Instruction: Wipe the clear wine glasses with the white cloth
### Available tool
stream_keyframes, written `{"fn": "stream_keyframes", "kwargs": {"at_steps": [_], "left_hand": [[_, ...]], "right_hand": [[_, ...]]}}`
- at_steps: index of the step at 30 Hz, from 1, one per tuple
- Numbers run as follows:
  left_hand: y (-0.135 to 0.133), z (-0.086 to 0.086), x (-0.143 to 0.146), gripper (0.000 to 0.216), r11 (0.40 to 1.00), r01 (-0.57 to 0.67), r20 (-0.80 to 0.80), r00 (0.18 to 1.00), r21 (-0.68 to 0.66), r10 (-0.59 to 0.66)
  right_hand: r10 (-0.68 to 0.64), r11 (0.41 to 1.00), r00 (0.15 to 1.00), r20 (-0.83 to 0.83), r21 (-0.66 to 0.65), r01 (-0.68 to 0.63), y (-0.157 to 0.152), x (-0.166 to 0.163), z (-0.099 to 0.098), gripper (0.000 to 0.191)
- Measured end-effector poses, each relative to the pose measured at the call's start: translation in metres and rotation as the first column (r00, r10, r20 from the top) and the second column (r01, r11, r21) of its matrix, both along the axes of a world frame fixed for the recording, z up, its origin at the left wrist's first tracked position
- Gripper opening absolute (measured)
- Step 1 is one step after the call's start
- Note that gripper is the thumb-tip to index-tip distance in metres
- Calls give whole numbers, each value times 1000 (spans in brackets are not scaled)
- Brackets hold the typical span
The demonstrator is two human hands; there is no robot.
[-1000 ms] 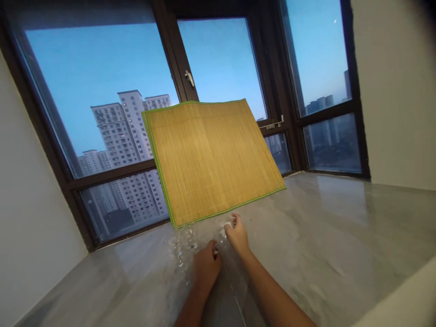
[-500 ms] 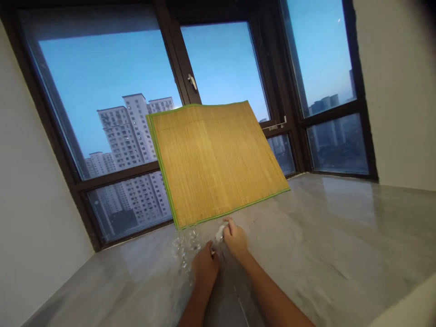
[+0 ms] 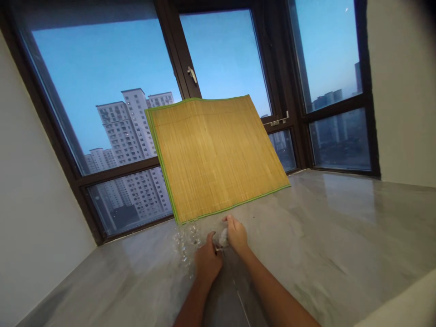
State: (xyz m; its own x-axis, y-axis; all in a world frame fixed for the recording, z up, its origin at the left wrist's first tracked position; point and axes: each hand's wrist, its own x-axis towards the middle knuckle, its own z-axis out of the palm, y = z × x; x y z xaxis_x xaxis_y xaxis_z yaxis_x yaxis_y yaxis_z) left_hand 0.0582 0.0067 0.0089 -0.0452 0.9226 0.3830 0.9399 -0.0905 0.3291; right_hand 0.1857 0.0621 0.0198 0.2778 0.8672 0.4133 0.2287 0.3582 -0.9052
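Note:
My left hand [image 3: 207,264] is closed round a clear glass that is hard to make out against the sill. My right hand [image 3: 236,235] is closed on a small white cloth [image 3: 223,237] and presses it against the top of that glass. The two hands touch each other just above the grey marble sill [image 3: 323,236]. A few more clear glasses [image 3: 184,243] stand directly left of my hands. Behind them a bamboo mat [image 3: 214,154] with a green border leans tilted against the window.
Dark-framed windows [image 3: 184,59] run along the back and right, with tower blocks and evening sky outside. A white wall [image 3: 30,213] closes the left side and another [image 3: 402,91] the right. A pale edge [image 3: 405,304] cuts the lower right corner.
My right hand with the white cloth has shifted slightly down and closer to my left hand. The view has swung a little; the mat and glasses stay where they were.

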Motion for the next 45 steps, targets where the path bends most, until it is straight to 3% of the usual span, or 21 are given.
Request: {"fn": "stream_keyframes", "kwargs": {"at_steps": [6, 16, 19, 23, 26, 30, 35, 40, 45], "left_hand": [[-1, -4, 3, 55, 979, 203, 126, 971, 6, -202], [5, -12, 8, 54, 973, 232, 359, 908, -4, -215], [10, -19, 8, 55, 971, 238, 437, 873, 12, -219], [14, -24, 6, 56, 980, 199, 512, 840, 21, -181], [9, -20, 6, 53, 986, 158, 471, 867, 51, -163], [1, -10, 8, 62, 989, 115, 288, 948, 92, -137], [-2, -3, 11, 51, 995, 92, 156, 983, 37, -97], [-4, -5, 12, 53, 993, 91, 172, 980, 69, -102], [-7, -5, 5, 55, 989, 3, 308, 950, 147, -49]], "right_hand": [[-51, 998, 952, -301, 13, 57, 8, 7, 0, 55], [-45, 999, 824, -565, -15, 44, 14, 15, 0, 55], [-3, 1000, 818, -575, 16, 16, 12, 13, 3, 48], [176, 983, 870, -461, 124, -133, 11, 5, 2, 37], [202, 975, 911, -358, 161, -153, 14, 2, -2, 34], [68, 993, 961, -270, 113, -39, 18, 5, -10, 29], [-74, 994, 962, -261, 55, 91, 15, 7, -13, 33], [-217, 970, 917, -334, 33, 241, 13, 12, -10, 39], [-374, 924, 846, -380, -74, 376, 21, 23, -12, 42]]}}
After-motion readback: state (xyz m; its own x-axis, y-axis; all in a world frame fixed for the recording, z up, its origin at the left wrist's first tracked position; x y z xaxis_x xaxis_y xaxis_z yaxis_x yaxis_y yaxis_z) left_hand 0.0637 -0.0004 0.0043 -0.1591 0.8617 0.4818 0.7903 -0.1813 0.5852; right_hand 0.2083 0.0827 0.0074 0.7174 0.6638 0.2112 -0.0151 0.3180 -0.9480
